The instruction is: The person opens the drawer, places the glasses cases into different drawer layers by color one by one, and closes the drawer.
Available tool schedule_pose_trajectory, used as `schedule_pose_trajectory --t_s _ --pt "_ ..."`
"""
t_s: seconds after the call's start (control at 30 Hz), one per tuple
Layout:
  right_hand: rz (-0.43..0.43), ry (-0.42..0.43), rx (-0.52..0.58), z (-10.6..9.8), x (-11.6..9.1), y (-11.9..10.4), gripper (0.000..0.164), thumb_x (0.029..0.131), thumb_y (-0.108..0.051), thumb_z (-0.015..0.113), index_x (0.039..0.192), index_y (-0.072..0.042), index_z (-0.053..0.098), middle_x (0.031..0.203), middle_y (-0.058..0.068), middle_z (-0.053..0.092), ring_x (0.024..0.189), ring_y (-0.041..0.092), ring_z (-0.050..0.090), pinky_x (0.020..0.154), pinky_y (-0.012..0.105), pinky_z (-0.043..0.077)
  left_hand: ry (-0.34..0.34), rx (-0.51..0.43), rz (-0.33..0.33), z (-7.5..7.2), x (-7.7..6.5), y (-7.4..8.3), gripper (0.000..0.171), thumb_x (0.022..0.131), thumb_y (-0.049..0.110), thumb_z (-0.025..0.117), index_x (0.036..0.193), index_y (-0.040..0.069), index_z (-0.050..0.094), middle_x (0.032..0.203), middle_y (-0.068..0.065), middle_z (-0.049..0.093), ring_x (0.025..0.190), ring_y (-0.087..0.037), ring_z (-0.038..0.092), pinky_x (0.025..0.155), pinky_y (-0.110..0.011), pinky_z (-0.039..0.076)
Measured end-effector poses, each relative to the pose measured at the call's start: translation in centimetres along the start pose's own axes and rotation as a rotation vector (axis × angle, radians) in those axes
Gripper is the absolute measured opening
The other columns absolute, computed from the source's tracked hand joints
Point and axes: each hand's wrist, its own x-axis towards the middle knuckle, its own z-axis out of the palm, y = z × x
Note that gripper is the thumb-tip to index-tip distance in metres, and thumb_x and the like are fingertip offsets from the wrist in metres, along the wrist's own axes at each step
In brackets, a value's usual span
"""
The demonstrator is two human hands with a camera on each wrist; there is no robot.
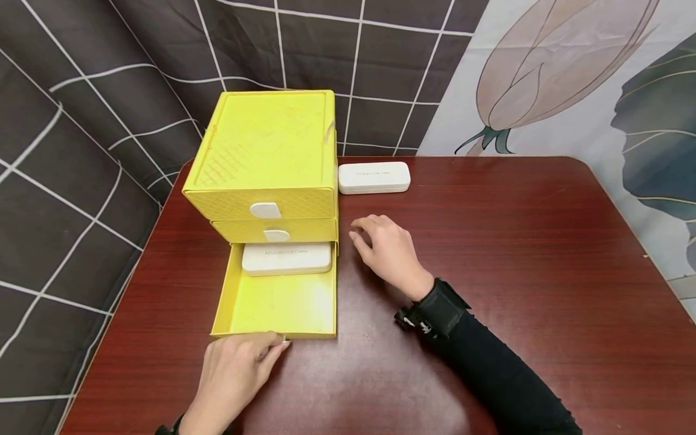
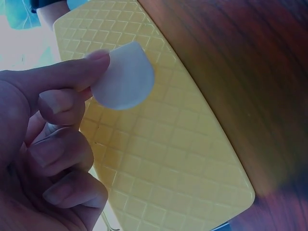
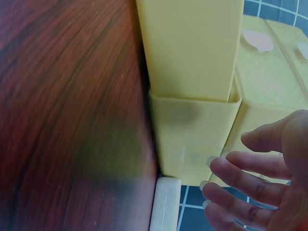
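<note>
A yellow drawer box (image 1: pixel 266 145) stands on the table with its bottom drawer (image 1: pixel 283 311) pulled out towards me. Inside that drawer, against the back, lies a white oblong case (image 1: pixel 287 261) with faint lettering. My left hand (image 1: pixel 236 368) is at the drawer's front, pinching its white pull tab (image 2: pixel 127 79) between thumb and index finger, the other fingers curled below. To the right of the box hovers my right hand (image 1: pixel 388 251), its fingers loosely bent and holding nothing. Beyond it, beside the box, a second white case (image 1: pixel 374 179) lies on the table.
Two upper drawers with white tabs, an upper one (image 1: pixel 265 210) and a middle one (image 1: pixel 276 235), are closed. The reddish-brown table (image 1: pixel 516 241) extends to the right. A dark checked curtain (image 1: pixel 321 54) hangs behind and to the left.
</note>
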Motion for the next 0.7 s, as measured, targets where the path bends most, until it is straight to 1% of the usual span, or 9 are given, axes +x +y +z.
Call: schedule_pose_trajectory --t_s 0.17,0.43,0.7 --pt "0.029 -0.022 -0.005 -0.1 0.4 0.8 0.023 0.091 -0.027 0.054 0.103 -0.012 0.067 0.094 0.002 0.062 0.079 0.014 0.051 0.059 0.033 0.044 -0.012 0.003 -0.009 -0.1 0.1 0.0 0.018 0.068 0.025 0.079 0.064 0.030 0.062 0.054 0.025 0.042 0.048 0.010 0.028 0.040 -0.013 0.022" --pt "0.127 -0.081 0.018 0.6 1.5 2.9 0.025 0.091 -0.030 0.054 0.105 -0.013 0.067 0.100 0.001 0.062 0.086 0.018 0.053 0.064 0.039 0.046 -0.053 0.013 -0.043 -0.3 0.2 0.2 0.021 0.067 0.024 0.080 0.063 0.031 0.061 0.054 0.026 0.039 0.047 0.010 0.025 0.040 -0.013 0.021" --pt "0.145 -0.100 0.011 1.1 2.1 4.5 0.027 0.090 -0.028 0.057 0.107 -0.010 0.066 0.106 0.005 0.062 0.097 0.024 0.053 0.074 0.043 0.047 -0.051 0.007 -0.034 -0.2 0.2 0.1 0.021 0.068 0.023 0.079 0.062 0.030 0.060 0.054 0.025 0.038 0.047 0.010 0.024 0.041 -0.013 0.021"
